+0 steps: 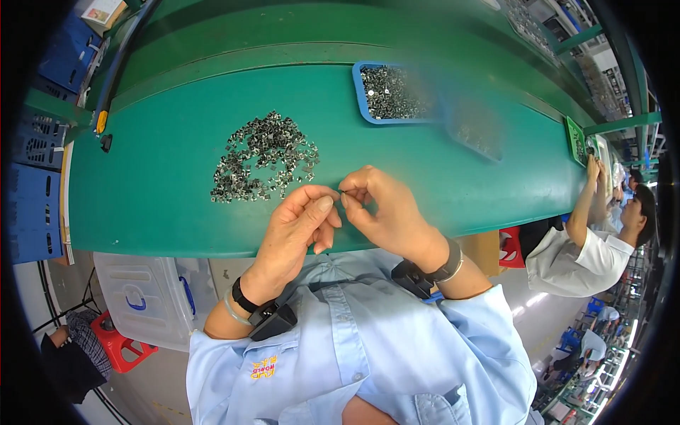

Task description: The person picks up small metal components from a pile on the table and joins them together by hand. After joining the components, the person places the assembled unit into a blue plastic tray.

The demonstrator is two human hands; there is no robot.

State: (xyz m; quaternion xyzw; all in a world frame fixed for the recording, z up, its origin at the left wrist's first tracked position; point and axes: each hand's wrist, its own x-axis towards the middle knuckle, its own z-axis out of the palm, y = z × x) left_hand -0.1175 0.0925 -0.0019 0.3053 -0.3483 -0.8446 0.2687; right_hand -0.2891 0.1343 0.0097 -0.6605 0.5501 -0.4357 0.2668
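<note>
My left hand (301,216) and my right hand (382,209) meet over the near part of the green table (163,227). Both are closed in a pinch, fingertips almost touching. A tiny dark thing shows between them, too small to name. Just beyond my left hand, a loose pile of small black and silvery metal parts (265,152) is spread on the tabletop. Farther off, to the right of the pile, stands a blue tray (362,106) filled with similar small parts. A blurred patch covers its right side.
A second tray (478,131), blurred, is beside the blue one. A co-worker (584,248) in a white top works at the table's right end near a green tray (575,140). Below the left edge are a clear plastic box (134,283) and a red stool (120,347). Blue crates (34,212) stand left.
</note>
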